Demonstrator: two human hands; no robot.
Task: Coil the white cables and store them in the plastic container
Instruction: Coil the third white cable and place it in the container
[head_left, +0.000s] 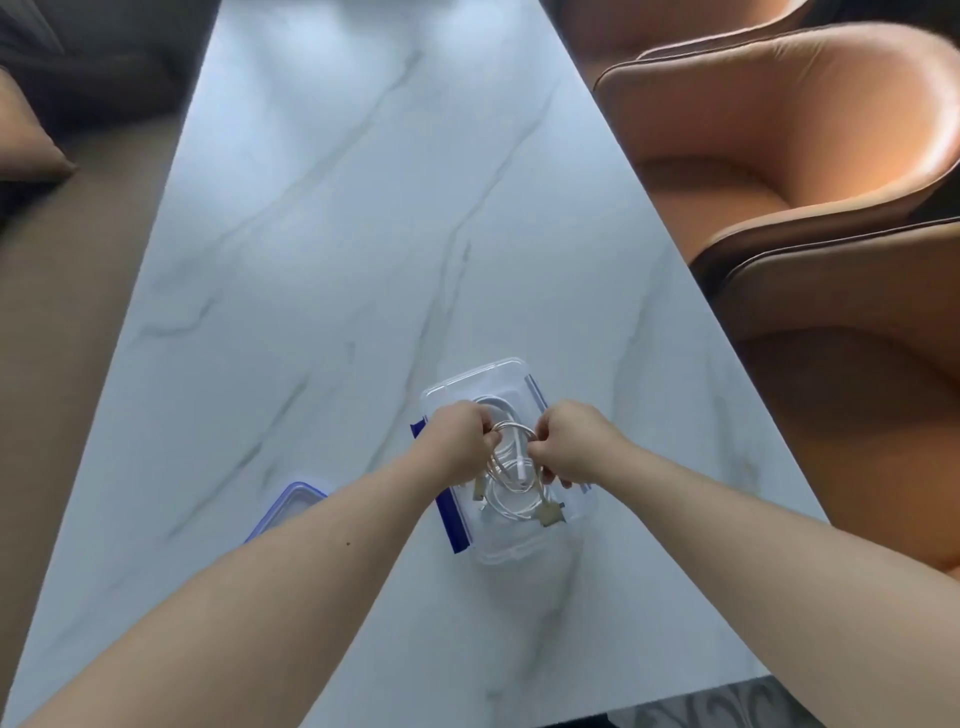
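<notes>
A clear plastic container with blue side clips stands open on the white marble table. Both hands hover over it, holding a coiled white cable between them. My left hand grips the coil's left side, and my right hand pinches its right side. The cable's loops and beige plugs hang down into the container. Another white cable lies coiled inside at the far end, partly hidden by my hands.
The container's lid, clear with a blue rim, lies on the table to the left, partly under my left forearm. Orange leather chairs line the table's right side. The table's near edge shows at the bottom right.
</notes>
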